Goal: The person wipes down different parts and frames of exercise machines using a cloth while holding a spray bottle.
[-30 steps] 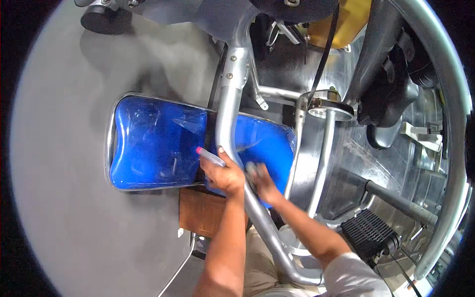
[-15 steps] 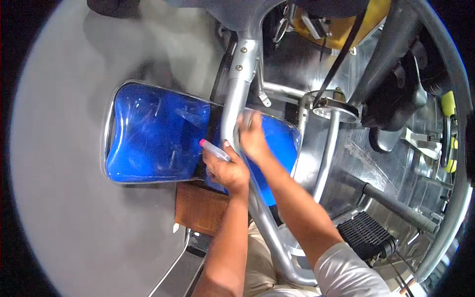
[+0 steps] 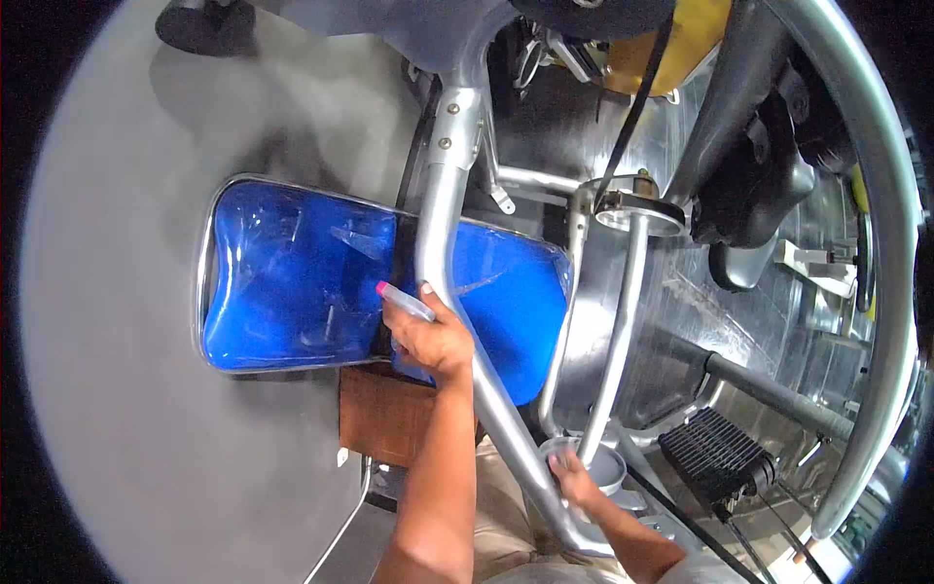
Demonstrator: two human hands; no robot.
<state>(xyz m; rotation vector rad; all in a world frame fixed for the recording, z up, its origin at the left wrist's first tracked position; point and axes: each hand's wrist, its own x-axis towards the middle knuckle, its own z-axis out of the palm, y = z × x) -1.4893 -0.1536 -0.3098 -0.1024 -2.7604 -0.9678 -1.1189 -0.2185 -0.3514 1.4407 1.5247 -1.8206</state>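
My left hand [image 3: 436, 341] is closed around a slim translucent bottle with a pink tip [image 3: 407, 301], its thumb beside the bend of a silver metal tube [image 3: 491, 384]. Lower down, my right hand [image 3: 582, 487] is at the same tube's lower stretch, next to a round grey dish-like part [image 3: 608, 469]. Its fingers look curled and are slightly blurred; what they hold, if anything, I cannot make out. Behind the tube stands a chair with a blue seat and back [image 3: 302, 277], partly covered in clear plastic.
A brown wooden box-like piece [image 3: 379, 417] is below the chair. Metal frame tubes, a round pulley-like part [image 3: 639, 212] and a black ribbed pedal [image 3: 718, 453] fill the right side. A large curved silver tube [image 3: 880, 195] borders the far right. A white cable [image 3: 341, 530] runs along the floor.
My right hand has moved from the tube's upper bend down to its lower part. My left hand stays near the bend with the bottle. The view has shifted slightly.
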